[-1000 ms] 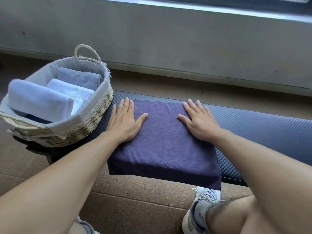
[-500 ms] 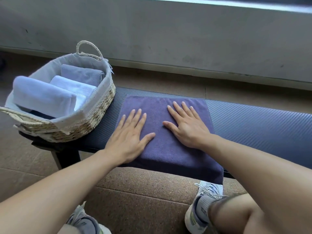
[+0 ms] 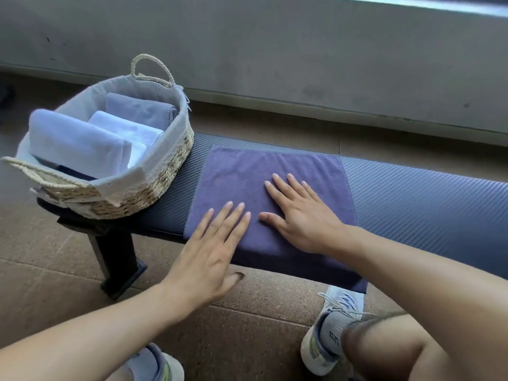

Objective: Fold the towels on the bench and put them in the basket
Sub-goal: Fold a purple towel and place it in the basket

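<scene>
1. On the counter [image 3: 412,204], a dark padded surface with a fine ribbed weave pattern, lies the purple towel [image 3: 247,174]. It is spread flat as a rectangle; its near edge hangs over the front of the counter.
2. Towel material: short-pile, microfibre-like cloth with a stitched hem along the left and far edges.
3. Left hand [image 3: 209,259]: palm down, fingers straight and slightly spread. The fingertips rest on the near-left part of the towel; the palm sits over the front edge. The grip is apart and clamps nothing.
4. Right hand [image 3: 299,215]: flat on the middle of the towel, fingers splayed. The grip is apart and presses down without clamping.
5. Basket [image 3: 165,166]: oval, woven straw-coloured fibre, braided loop handle, pale cloth liner folded over the rim. It stands on the left end of the counter, just beside the towel and not touching it.
6. Basket contents: a white folded towel [image 3: 74,144] at the near side, a second white towel [image 3: 129,130] behind it, and a grey-blue folded towel [image 3: 137,108] at the far side.
7. Writing: a grey sock above the right sneaker [image 3: 327,325] carries small dark lettering, too small to read.
8. Floor [image 3: 55,270]: tan, speckled tiles with visible joints.
</scene>
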`<state>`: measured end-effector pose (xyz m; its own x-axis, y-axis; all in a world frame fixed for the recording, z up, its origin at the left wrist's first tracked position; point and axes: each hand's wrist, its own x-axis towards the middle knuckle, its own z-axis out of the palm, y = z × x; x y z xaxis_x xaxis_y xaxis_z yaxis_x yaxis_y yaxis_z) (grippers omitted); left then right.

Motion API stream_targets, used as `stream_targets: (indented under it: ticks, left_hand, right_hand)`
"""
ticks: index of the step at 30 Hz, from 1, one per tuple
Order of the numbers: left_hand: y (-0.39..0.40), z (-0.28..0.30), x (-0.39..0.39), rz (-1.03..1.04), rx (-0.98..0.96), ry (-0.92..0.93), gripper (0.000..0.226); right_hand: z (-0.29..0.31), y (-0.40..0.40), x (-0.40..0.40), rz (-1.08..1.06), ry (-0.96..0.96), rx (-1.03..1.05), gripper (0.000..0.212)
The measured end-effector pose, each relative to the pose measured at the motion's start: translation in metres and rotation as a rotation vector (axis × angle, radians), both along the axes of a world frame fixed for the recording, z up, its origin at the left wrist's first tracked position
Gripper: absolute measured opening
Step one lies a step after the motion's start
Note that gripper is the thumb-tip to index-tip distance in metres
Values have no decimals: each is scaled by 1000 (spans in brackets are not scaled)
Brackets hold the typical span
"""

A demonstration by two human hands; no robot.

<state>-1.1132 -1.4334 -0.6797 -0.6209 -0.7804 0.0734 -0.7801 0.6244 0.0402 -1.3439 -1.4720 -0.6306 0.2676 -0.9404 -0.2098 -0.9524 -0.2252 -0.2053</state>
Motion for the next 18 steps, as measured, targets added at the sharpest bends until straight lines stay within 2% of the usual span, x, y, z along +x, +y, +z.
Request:
stream_targets:
  ticks: [4,6,7,10,13,16,18]
  left_hand:
    - [-4,-9,9,-12,-156,-64,83]
    - [-3,-10,8,8,-178,-56,79]
    - [-2,-10,6,21,-167,-50,82]
    - [1,-8,3,59,-81,-63,113]
    - [2,-6,-1,73,-62,-61,122]
    - [1,-6,-3,84,-75,-59,122]
    - [0,-4,-5,85,-76,-73,121]
  right_hand:
    - [31,54,28,84,171,-18,83]
    - [25,88,42,147,288,-10,86]
    - [15,95,44,148,332,-27,84]
    - [-10,89,39,152,473,-152,66]
    - [-21,81,35,179,566,-191,62]
    - [-17,81,38,198,555,-198,62]
    - [0,74,36,233,431,-239,58]
